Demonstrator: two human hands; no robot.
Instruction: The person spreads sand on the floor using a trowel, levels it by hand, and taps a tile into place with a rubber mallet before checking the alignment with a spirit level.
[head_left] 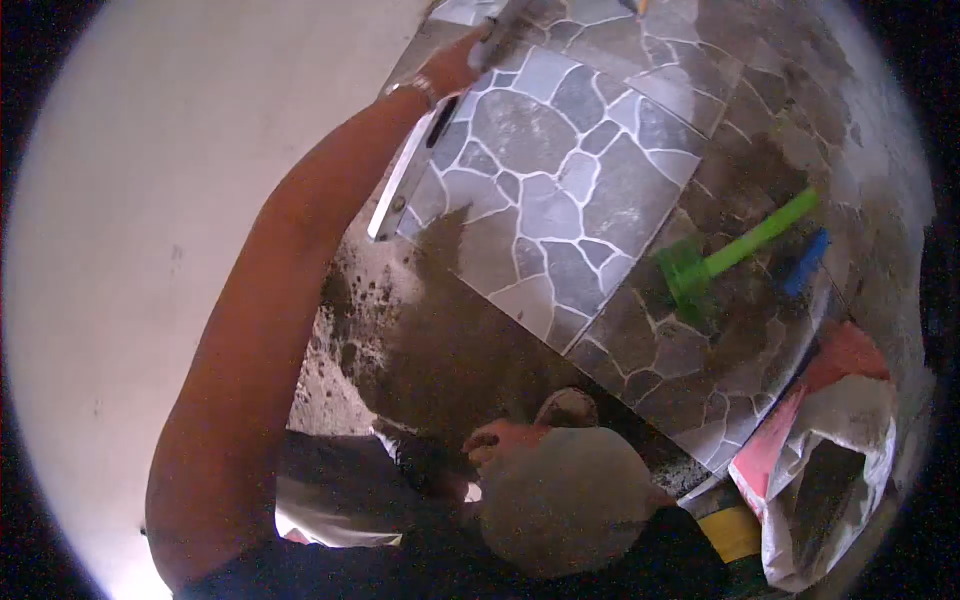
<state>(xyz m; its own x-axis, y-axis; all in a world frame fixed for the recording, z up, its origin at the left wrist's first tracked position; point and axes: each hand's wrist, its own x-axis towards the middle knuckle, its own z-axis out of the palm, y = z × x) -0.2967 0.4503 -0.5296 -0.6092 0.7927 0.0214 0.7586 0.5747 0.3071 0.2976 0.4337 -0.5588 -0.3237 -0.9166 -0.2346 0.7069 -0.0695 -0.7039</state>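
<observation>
My left arm reaches up across the view, and my left hand [455, 70] is closed around the upper part of a silver spirit level [393, 205]. The level lies slanted along the left edge of a grey stone-patterned tile [540, 180] with white joint lines. Part of the level is hidden under my hand and wrist. My right hand does not show clearly. At the bottom, a rounded grey shape [565, 500] covers part of the floor, with bare skin [500, 440] showing just above it.
A green mallet [685, 280] lies on darker, dirty tiles at the right, near a blue object [808, 262]. A torn red and white sack [780, 450] stands at lower right. Damp brown mortar [440, 330] borders the tile's lower left edge. A pale wall [180, 200] fills the left.
</observation>
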